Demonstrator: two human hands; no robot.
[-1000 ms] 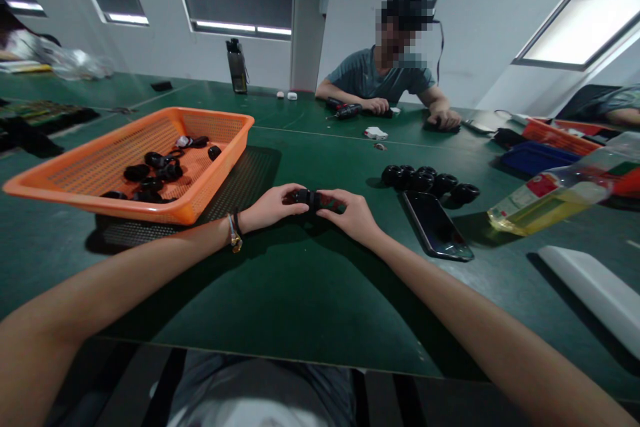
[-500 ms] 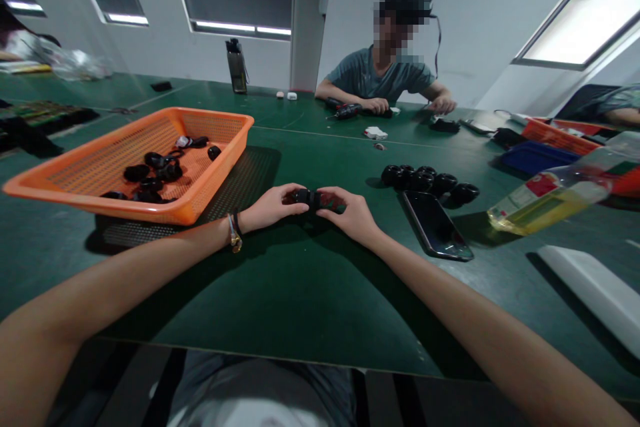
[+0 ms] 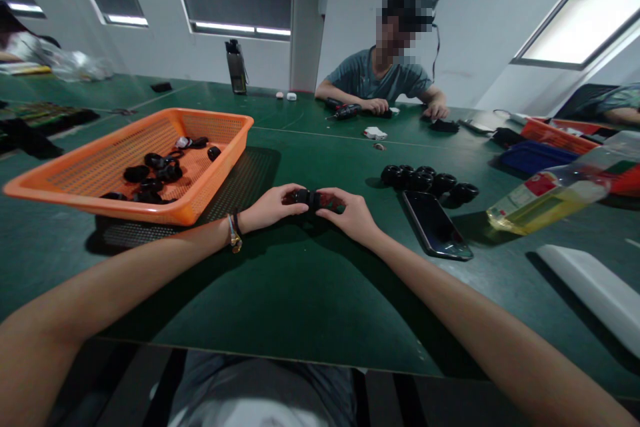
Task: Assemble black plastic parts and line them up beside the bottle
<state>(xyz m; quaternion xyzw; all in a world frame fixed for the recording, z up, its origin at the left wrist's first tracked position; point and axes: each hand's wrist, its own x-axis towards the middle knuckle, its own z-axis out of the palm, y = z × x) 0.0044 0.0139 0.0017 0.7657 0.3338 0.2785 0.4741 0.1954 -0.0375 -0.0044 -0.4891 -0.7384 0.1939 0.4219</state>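
Between my hands, just above the green table (image 3: 300, 293), is a small round black part (image 3: 309, 199) whose exact kind I cannot make out. My left hand (image 3: 273, 207) grips its left side, thumb in front and fingers behind. From the right, my right hand (image 3: 349, 213) pinches the other side the same way. To the left stands an orange plastic basket (image 3: 187, 209) with several loose black parts (image 3: 160, 165) in it. A cluster of similar glossy black parts (image 3: 423, 180) sits on the table to the right of my hands.
Right of my hands lie a phone (image 3: 437, 225), a tilted bottle of yellow liquid (image 3: 545, 197) and a white block (image 3: 590, 287). Across the table a co-worker (image 3: 383, 77) handles small parts beside a power drill (image 3: 345, 110). A dark bottle (image 3: 237, 68) stands at the back.
My hands and the black part stay almost in place. The co-worker's hand on the right of the picture has moved down and slightly left, toward a black object on the table.
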